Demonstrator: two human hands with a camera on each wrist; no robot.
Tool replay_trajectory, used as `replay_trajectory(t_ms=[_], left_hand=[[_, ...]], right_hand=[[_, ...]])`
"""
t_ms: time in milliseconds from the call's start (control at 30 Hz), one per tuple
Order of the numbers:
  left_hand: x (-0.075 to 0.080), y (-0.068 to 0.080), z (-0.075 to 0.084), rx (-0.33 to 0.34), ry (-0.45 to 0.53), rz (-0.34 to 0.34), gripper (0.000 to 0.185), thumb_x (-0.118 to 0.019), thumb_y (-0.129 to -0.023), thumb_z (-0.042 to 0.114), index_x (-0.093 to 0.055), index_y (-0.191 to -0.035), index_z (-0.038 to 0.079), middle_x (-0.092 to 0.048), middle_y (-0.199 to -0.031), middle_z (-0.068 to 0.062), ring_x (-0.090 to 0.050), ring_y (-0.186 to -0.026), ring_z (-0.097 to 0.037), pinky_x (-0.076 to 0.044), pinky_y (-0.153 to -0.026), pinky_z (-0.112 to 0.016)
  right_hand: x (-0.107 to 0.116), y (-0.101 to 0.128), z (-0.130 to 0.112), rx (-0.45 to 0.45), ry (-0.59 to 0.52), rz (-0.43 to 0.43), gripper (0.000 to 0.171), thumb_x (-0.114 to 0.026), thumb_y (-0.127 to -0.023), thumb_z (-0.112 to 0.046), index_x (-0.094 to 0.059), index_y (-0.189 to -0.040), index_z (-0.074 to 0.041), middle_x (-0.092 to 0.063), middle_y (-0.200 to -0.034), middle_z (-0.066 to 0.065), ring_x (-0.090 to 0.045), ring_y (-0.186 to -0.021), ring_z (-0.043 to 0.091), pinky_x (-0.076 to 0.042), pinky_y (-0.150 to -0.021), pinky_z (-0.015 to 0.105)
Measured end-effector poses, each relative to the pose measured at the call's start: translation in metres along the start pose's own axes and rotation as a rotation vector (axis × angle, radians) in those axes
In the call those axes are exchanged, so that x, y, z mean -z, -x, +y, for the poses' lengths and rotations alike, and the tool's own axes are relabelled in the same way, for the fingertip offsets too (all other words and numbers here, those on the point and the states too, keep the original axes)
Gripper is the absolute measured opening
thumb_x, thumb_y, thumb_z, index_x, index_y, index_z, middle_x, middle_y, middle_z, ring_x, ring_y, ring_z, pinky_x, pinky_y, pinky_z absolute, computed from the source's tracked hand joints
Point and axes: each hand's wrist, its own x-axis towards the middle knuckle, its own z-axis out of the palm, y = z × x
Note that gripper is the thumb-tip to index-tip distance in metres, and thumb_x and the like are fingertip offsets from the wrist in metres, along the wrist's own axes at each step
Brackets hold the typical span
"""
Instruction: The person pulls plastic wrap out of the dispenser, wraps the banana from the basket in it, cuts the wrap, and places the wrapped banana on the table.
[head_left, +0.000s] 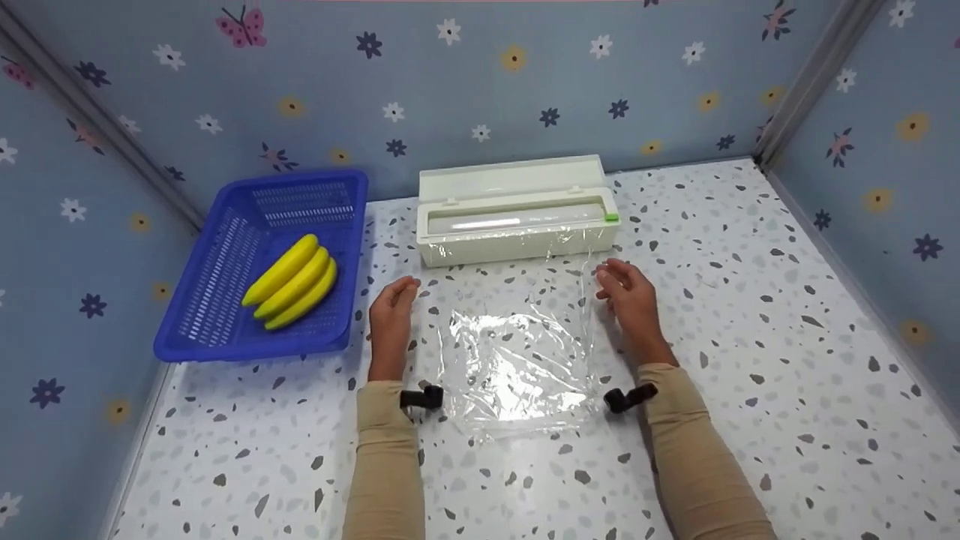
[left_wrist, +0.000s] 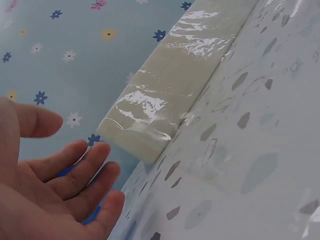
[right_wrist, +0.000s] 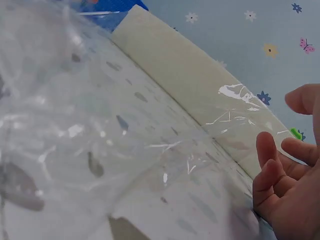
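Observation:
A white cling-film dispenser (head_left: 516, 214) stands open at the back of the table, its front showing close in the left wrist view (left_wrist: 175, 85) and the right wrist view (right_wrist: 200, 80). A sheet of clear film (head_left: 517, 352) runs from it toward me and lies on the speckled tabletop (head_left: 750, 337). My left hand (head_left: 392, 311) rests beside the sheet's left edge, fingers relaxed and holding nothing (left_wrist: 65, 190). My right hand (head_left: 630, 300) sits at the sheet's right edge with loosely bent fingers (right_wrist: 285, 175); whether it touches the film is unclear.
A blue plastic basket (head_left: 225, 300) at the left holds a bunch of yellow bananas (head_left: 294, 281). Flower-patterned walls (head_left: 487, 82) close in the back and both sides. Small black clips (head_left: 421, 397) sit at my wrists.

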Motion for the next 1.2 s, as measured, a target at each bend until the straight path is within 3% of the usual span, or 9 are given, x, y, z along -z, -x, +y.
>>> replay_trajectory(t_ms=[200,467,600,733,867,1000,1200], left_hand=[[0.0,0.009,-0.011,0.095,0.061,-0.125,0.058,-0.056,-0.102,0.025,-0.04,-0.147,-0.008,-0.049,-0.146,-0.02,-0.044,-0.136,-0.029,-0.034,-0.113,-0.037],[-0.02,0.0,-0.009,0.125,-0.043,-0.169,0.062,-0.061,-0.1,0.023,-0.037,-0.15,-0.002,-0.06,-0.132,-0.019,-0.055,-0.119,-0.029,-0.039,-0.104,-0.042],[-0.02,-0.001,-0.014,0.106,-0.071,-0.161,0.05,-0.061,-0.101,0.019,-0.048,-0.144,-0.003,-0.064,-0.123,-0.019,-0.058,-0.116,-0.027,-0.043,-0.102,-0.041],[-0.017,-0.002,-0.024,0.054,-0.123,-0.108,0.033,-0.06,-0.102,0.016,-0.065,-0.127,-0.005,-0.068,-0.113,-0.018,-0.062,-0.105,-0.025,-0.049,-0.093,-0.038],[-0.017,-0.005,-0.025,0.038,-0.169,-0.072,0.023,-0.062,-0.101,0.017,-0.073,-0.111,0.0,-0.071,-0.106,-0.014,-0.064,-0.094,-0.024,-0.051,-0.082,-0.034],[-0.018,-0.008,-0.024,0.02,-0.18,-0.056,0.02,-0.063,-0.1,0.016,-0.073,-0.106,0.0,-0.07,-0.099,-0.012,-0.063,-0.086,-0.025,-0.05,-0.074,-0.03],[-0.018,-0.015,-0.027,0.012,-0.223,-0.05,0.022,-0.064,-0.1,0.023,-0.074,-0.105,0.004,-0.071,-0.1,-0.005,-0.062,-0.087,-0.022,-0.05,-0.075,-0.031]], right_hand=[[-0.005,-0.005,0.004,-0.074,-0.07,-0.042,0.05,-0.065,-0.099,-0.017,-0.05,-0.143,0.0,-0.061,-0.135,0.013,-0.065,-0.083,0.02,-0.048,-0.07,0.025],[0.0,-0.009,0.0,-0.043,-0.393,-0.104,0.068,-0.066,-0.097,-0.008,-0.031,-0.154,0.0,-0.041,-0.152,0.018,-0.061,-0.092,0.023,-0.053,-0.068,0.025],[-0.001,-0.006,0.004,-0.025,-0.485,-0.109,0.063,-0.064,-0.099,-0.009,-0.033,-0.153,0.001,-0.042,-0.151,0.022,-0.06,-0.111,0.037,-0.055,-0.089,0.034],[-0.003,-0.002,0.01,-0.021,-0.551,-0.099,0.058,-0.063,-0.099,-0.008,-0.037,-0.149,0.005,-0.044,-0.147,0.028,-0.048,-0.131,0.042,-0.043,-0.107,0.044],[-0.005,-0.006,0.01,-0.008,-0.558,-0.087,0.058,-0.065,-0.098,-0.008,-0.039,-0.147,0.006,-0.042,-0.145,0.031,-0.044,-0.135,0.042,-0.038,-0.11,0.046],[-0.007,-0.013,0.007,-0.007,-0.512,-0.076,0.057,-0.066,-0.097,-0.01,-0.041,-0.147,0.002,-0.043,-0.142,0.031,-0.046,-0.132,0.042,-0.04,-0.109,0.046],[-0.01,-0.023,0.008,-0.029,-0.404,-0.067,0.058,-0.067,-0.097,-0.015,-0.043,-0.148,-0.002,-0.046,-0.132,0.03,-0.053,-0.121,0.038,-0.045,-0.105,0.04]])
